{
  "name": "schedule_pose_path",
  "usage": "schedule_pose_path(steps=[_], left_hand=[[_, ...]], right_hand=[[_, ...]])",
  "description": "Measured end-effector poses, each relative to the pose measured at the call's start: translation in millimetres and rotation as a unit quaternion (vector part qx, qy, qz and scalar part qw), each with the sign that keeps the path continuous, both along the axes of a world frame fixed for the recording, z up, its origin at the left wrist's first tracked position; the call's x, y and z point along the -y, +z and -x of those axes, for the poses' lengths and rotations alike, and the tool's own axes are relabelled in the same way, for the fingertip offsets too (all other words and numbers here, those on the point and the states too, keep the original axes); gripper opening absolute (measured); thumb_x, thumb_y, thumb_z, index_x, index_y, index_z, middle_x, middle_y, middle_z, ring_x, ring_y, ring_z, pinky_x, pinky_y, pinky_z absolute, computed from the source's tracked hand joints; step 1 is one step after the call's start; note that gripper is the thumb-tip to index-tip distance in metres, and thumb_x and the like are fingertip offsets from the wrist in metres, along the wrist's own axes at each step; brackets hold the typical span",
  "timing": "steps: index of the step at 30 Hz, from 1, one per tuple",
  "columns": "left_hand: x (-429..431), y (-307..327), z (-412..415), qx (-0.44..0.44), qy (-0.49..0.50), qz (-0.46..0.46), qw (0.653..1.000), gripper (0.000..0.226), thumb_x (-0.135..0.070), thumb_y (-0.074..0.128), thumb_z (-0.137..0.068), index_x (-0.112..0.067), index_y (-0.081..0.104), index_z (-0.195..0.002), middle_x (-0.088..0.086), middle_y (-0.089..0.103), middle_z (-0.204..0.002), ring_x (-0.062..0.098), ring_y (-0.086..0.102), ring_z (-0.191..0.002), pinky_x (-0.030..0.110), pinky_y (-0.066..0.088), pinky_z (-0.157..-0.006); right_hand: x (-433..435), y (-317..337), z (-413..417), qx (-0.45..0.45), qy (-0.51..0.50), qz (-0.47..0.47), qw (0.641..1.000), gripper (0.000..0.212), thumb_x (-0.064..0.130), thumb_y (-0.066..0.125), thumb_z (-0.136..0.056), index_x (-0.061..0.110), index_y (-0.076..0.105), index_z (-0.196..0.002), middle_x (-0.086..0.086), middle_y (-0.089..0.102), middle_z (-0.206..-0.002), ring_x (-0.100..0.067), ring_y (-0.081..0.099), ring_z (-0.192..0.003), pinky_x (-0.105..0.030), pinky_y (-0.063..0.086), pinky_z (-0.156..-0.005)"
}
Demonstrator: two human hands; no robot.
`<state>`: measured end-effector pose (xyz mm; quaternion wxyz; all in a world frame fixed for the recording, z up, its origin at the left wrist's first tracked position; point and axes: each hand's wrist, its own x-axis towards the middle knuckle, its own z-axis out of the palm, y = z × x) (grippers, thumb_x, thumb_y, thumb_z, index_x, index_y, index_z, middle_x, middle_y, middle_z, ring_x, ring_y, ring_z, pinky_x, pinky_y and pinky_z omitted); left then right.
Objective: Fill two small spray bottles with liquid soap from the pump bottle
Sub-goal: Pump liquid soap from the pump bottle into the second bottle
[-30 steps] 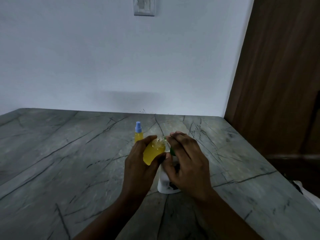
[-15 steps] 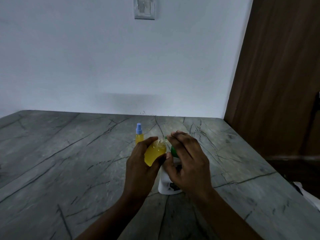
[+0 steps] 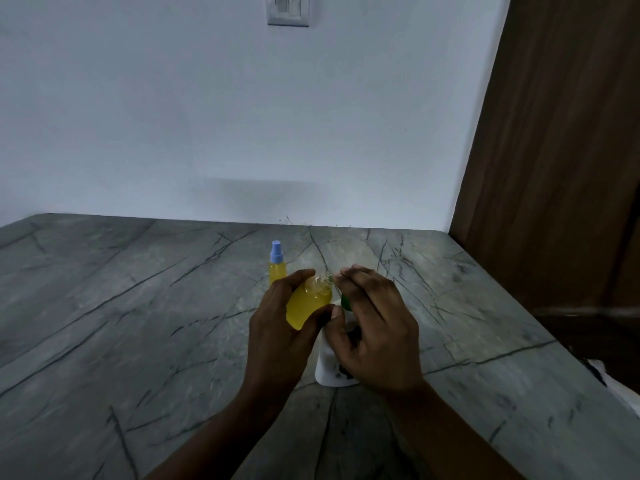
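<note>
My left hand (image 3: 277, 327) grips a small clear spray bottle (image 3: 310, 304) full of yellow liquid, uncapped and tilted with its open neck toward the right. My right hand (image 3: 374, 327) lies over the green pump head (image 3: 345, 302) of the white pump bottle (image 3: 330, 367), which stands on the counter. Its fingers curl over the pump, and its fingertips reach the small bottle's neck. A second small spray bottle (image 3: 278, 268), yellow with a blue spray cap, stands upright just behind my left hand.
The grey veined stone counter (image 3: 138, 323) runs to a white wall at the back. A dark wooden panel (image 3: 554, 150) stands at the right, past the counter's right edge. A wall switch plate (image 3: 288, 10) sits high up.
Both hands and the bottles keep nearly the same pose. The view has shifted slightly.
</note>
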<state>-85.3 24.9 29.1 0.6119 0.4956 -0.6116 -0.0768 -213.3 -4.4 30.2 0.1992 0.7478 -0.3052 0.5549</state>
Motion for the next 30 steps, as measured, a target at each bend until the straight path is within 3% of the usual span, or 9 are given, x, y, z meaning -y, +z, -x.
schedule_pose_path(steps=[2,7,10,22,24,30], left_hand=[[-0.2,1.2,0.8,-0.006,-0.004,0.001,1.000,0.042,-0.043,0.064,-0.070,-0.043,0.047,-0.109,-0.024,0.056,-0.101,-0.013,0.054,-0.092,0.004,0.042,-0.075],[-0.3,1.8,0.4,-0.007,-0.010,0.001,1.000,0.043,-0.035,0.067,-0.073,-0.030,0.053,-0.114,-0.020,0.058,-0.104,-0.010,0.056,-0.094,0.006,0.043,-0.075],[-1.6,3.0,0.9,-0.014,-0.015,-0.002,1.000,0.046,-0.043,0.062,-0.071,-0.029,0.054,-0.114,-0.021,0.058,-0.104,-0.009,0.056,-0.095,0.006,0.043,-0.076],[-2.6,3.3,1.5,-0.029,-0.015,-0.015,0.999,0.045,-0.037,0.066,-0.071,-0.029,0.054,-0.113,-0.022,0.058,-0.102,-0.011,0.055,-0.094,0.004,0.043,-0.073],[-2.3,3.3,1.9,-0.032,-0.015,-0.014,0.999,0.049,-0.044,0.063,-0.068,-0.028,0.054,-0.114,-0.022,0.058,-0.102,-0.010,0.056,-0.094,0.005,0.044,-0.074],[-1.5,2.9,2.6,-0.042,-0.017,-0.009,0.999,0.056,-0.049,0.061,-0.064,-0.024,0.057,-0.114,-0.019,0.061,-0.104,-0.007,0.057,-0.094,0.007,0.044,-0.074]], right_hand=[[-0.9,1.2,0.7,-0.002,0.004,-0.003,1.000,0.040,0.027,0.042,-0.095,-0.002,0.068,-0.105,-0.014,0.066,-0.108,-0.021,0.055,-0.109,-0.023,0.041,-0.098],[-1.6,7.4,0.9,-0.003,-0.005,-0.012,1.000,0.037,0.023,0.051,-0.086,-0.001,0.067,-0.109,-0.013,0.065,-0.111,-0.020,0.052,-0.112,-0.023,0.041,-0.096],[-2.1,8.9,1.6,0.000,-0.005,-0.012,1.000,0.036,0.022,0.051,-0.086,0.000,0.067,-0.110,-0.013,0.065,-0.112,-0.019,0.052,-0.112,-0.022,0.041,-0.096],[-1.1,6.6,-1.2,0.001,-0.008,-0.009,1.000,0.034,0.020,0.052,-0.085,-0.002,0.068,-0.107,-0.014,0.066,-0.110,-0.020,0.053,-0.111,-0.020,0.038,-0.098],[0.2,3.5,-0.8,-0.004,-0.010,-0.008,1.000,0.034,0.020,0.051,-0.086,-0.002,0.068,-0.106,-0.014,0.066,-0.109,-0.021,0.053,-0.111,-0.022,0.040,-0.097],[-0.1,0.6,-1.7,0.006,0.003,0.004,1.000,0.047,0.029,0.035,-0.099,-0.003,0.069,-0.103,-0.015,0.067,-0.106,-0.024,0.057,-0.107,-0.026,0.044,-0.096]])
